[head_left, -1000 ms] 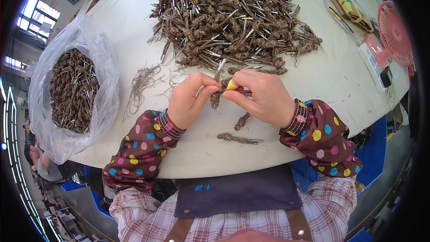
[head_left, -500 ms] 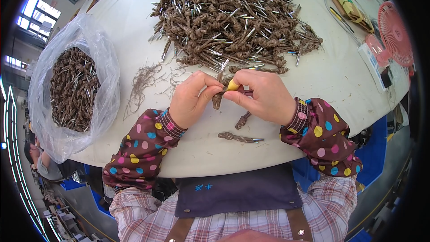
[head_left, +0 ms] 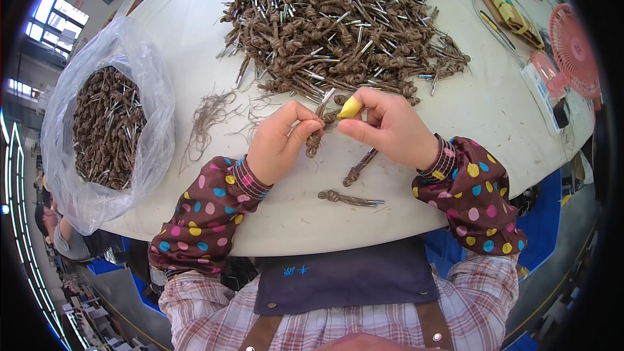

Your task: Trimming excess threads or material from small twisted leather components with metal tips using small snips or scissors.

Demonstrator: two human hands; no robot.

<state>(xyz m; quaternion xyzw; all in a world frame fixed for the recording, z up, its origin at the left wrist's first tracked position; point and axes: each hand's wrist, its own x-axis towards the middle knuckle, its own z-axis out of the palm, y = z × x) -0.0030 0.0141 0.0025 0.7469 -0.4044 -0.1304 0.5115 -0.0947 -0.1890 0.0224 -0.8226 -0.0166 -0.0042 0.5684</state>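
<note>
My left hand (head_left: 278,144) pinches a brown knotted cord (head_left: 312,145) with a silvery tip. Just right of it, my right hand (head_left: 396,131) has curled fingers, the index wearing a yellow finger cover (head_left: 350,107); whatever lies within those fingers is hidden. Beneath that hand a second cord (head_left: 353,173) lies partly visible, and a third knotted cord (head_left: 346,198) lies nearer the table edge. A big heap of similar cords (head_left: 331,26) covers the far middle of the white table (head_left: 273,224). Loose frayed threads (head_left: 205,120) lie left of my hands.
At left stands a clear plastic bag (head_left: 156,123) full of cords. At right are a pink fan (head_left: 571,49), a white power strip (head_left: 541,94), a yellow-wrapped bundle (head_left: 504,6) and a yellow-black tool (head_left: 491,23). A co-worker (head_left: 62,237) shows beyond the left edge.
My right hand has moved rightward and slightly up, away from my left fingertips, its covered index finger lifted off the cord. My left hand keeps pinching the cord.
</note>
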